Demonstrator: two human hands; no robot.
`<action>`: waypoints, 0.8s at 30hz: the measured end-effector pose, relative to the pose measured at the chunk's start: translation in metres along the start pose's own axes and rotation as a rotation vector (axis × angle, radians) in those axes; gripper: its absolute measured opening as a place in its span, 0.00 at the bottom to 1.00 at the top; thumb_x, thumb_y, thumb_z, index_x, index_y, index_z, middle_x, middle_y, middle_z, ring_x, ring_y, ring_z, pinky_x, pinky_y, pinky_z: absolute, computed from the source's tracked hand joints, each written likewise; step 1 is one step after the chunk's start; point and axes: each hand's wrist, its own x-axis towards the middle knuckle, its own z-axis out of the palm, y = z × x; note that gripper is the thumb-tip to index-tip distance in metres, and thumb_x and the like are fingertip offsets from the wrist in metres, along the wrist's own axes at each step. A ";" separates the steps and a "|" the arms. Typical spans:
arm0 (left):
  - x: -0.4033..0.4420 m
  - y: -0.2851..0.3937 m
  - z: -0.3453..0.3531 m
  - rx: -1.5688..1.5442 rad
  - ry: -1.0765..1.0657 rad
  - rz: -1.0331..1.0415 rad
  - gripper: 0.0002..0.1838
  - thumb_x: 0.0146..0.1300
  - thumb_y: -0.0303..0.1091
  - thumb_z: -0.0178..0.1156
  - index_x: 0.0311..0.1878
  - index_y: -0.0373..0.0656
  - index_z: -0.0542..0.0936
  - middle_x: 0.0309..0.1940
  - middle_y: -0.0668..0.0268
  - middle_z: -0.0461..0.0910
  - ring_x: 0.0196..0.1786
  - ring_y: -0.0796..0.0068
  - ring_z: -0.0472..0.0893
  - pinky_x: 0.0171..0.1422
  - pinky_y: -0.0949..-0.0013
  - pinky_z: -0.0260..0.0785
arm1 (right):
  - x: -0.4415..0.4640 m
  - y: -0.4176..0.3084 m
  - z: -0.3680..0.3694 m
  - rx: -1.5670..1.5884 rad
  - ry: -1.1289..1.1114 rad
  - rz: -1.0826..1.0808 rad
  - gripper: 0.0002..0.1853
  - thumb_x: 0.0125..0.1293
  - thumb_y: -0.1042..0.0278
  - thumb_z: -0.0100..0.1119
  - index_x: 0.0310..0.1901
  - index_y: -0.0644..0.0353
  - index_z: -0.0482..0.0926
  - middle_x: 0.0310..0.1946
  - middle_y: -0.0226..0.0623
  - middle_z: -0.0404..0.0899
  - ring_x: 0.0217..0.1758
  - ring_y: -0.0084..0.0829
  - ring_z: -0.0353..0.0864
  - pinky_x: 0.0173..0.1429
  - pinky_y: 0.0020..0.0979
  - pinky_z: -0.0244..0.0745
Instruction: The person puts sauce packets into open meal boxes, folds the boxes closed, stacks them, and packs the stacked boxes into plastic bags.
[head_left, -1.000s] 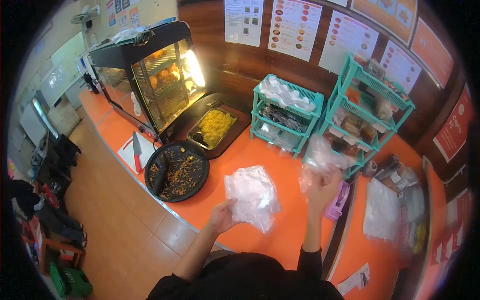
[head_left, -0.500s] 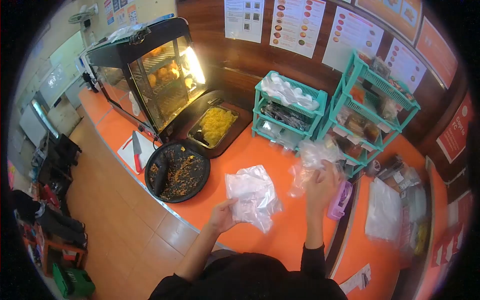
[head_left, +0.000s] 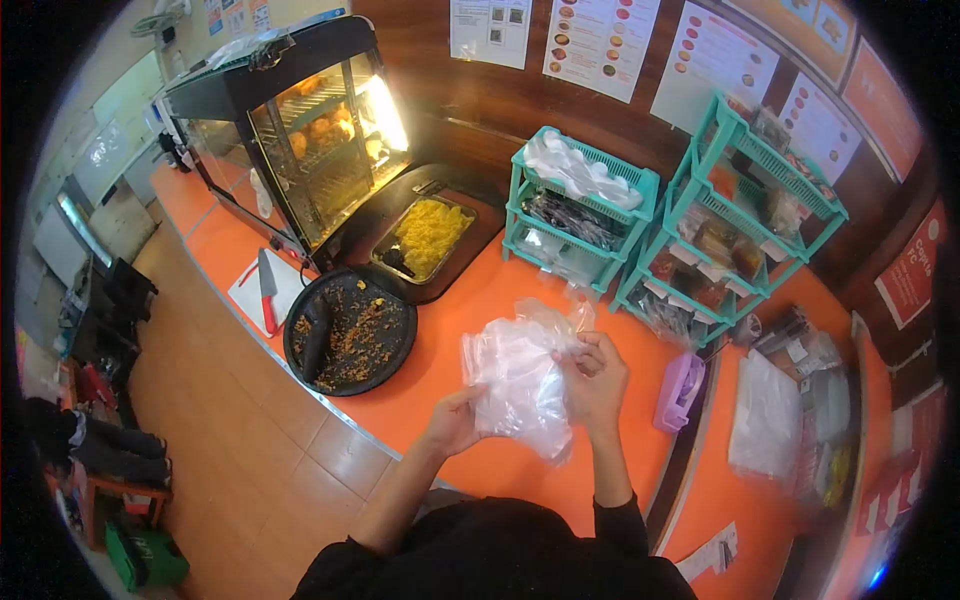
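Note:
My left hand (head_left: 457, 420) grips the left edge of a stack of clear plastic bags (head_left: 520, 385) above the orange counter (head_left: 450, 345). At the stack's upper right, my right hand (head_left: 592, 380) is closed, thumb against fingers, on clear plastic. That plastic overlaps the stack, so where one bag ends and another begins is hard to tell. Left of the hands sits a black stone mortar (head_left: 395, 345) with a dark pestle (head_left: 316, 335) and reddish-brown crumbs in it.
Behind the mortar are a tray of yellow food (head_left: 430, 240) and a lit display case (head_left: 300, 140). A red-handled knife (head_left: 267, 290) lies left. Teal racks (head_left: 580, 215) stand behind the bags, a purple tape dispenser (head_left: 680, 392) to the right. Someone's dark-clothed legs (head_left: 120, 450) show far left.
My right hand has moved left from beside the racks and brought its loose plastic onto the stack. My left hand still holds the stack. The view has shifted slightly.

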 end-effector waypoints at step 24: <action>0.010 0.017 -0.022 -0.033 0.060 0.026 0.27 0.71 0.40 0.47 0.69 0.36 0.64 0.62 0.53 0.73 0.63 0.53 0.75 0.62 0.44 0.72 | 0.039 0.002 -0.043 -0.068 0.179 -0.126 0.13 0.53 0.83 0.62 0.42 0.65 0.78 0.29 0.35 0.82 0.31 0.22 0.82 0.38 0.24 0.77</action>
